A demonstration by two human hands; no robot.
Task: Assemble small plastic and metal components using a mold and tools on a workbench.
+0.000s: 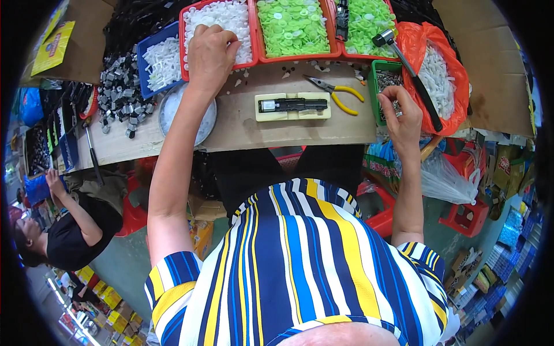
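My left hand (211,56) is over a red tray (184,43) of small white plastic pieces (231,16), its fingers curled down among them; anything in its grasp is hidden. At the right, my right hand (404,118) is at the near edge of a green box (375,86) of small metal parts (389,81). Its thumb and forefinger are bent toward each other, and what they may hold is too small to make out. Between my hands, a cream fixture block (288,117) lies on the table with a long black part (306,104) with a silvery piece seated in it.
Pliers with yellow handles (345,98) lie beyond the block. A hammer (424,86) rests across a red bag (456,109) of white pieces. Trays of green pieces (291,26), a blue tray (141,63), a round dish (208,121) and loose metal pieces (124,86) surround the workspace. A co-worker (75,230) sits left.
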